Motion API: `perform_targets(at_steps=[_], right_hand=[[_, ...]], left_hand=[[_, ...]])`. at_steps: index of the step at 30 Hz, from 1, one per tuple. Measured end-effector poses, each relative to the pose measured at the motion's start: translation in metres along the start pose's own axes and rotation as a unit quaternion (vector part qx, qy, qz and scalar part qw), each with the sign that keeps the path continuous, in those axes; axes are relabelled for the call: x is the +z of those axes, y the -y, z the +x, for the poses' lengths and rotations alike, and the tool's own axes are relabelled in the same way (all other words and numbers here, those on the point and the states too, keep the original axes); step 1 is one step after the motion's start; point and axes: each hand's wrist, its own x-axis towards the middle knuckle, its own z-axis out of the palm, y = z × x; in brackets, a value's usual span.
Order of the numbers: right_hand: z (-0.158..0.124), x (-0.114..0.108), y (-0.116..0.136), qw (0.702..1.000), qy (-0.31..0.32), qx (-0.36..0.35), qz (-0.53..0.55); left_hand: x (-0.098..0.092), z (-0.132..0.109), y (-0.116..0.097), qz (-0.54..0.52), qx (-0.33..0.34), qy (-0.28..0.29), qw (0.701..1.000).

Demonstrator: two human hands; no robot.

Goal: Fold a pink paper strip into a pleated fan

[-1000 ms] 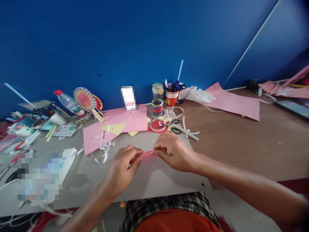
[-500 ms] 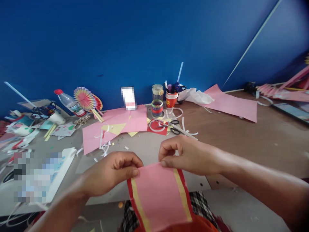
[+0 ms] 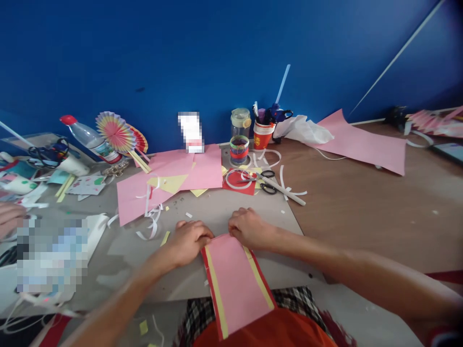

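Note:
A pink paper strip [image 3: 237, 284] with yellow and red borders slopes from the table's near edge down toward my lap. At its far end, my left hand [image 3: 191, 241] pinches the left corner. My right hand [image 3: 249, 229] grips the same end near the right corner, fingers curled over it. Both hands rest low at the grey tabletop. Beyond them lie scissors [image 3: 268, 183] with black handles, on red and yellow paper scraps [image 3: 238, 185]. A large pink sheet [image 3: 133, 200] lies further left.
Along the blue wall stand a water bottle [image 3: 92, 140], a folded paper fan [image 3: 115, 131], a clear jar [image 3: 240, 123] and a red cup [image 3: 263, 135] of pens. Another pink sheet [image 3: 372, 147] lies right. Another person's hand [image 3: 10, 219] shows at the left edge, near a white power strip [image 3: 92, 241].
Both hands have moved away from me and down to the tabletop, carrying the far end of the pink strip. Another person's hand has appeared at the left. The view has shifted slightly.

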Motion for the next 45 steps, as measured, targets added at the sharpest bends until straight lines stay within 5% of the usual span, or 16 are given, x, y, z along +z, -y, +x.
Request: perform_targets(at_steps=[8,27,45], right_hand=[[0.004,0.006,-0.008,0.999,0.000,-0.010,0.032],[-0.002,0.009,-0.017,1.000,-0.014,-0.027,-0.004],[-0.005,0.002,-0.011,0.990,0.011,-0.068,-0.119]], left_hand=[[0.000,-0.005,0.006,-0.020,-0.052,0.040,0.998],[0.019,-0.004,-0.006,0.064,-0.036,-0.045,0.996],[0.017,-0.003,0.002,0.005,-0.036,-0.039,0.999]])
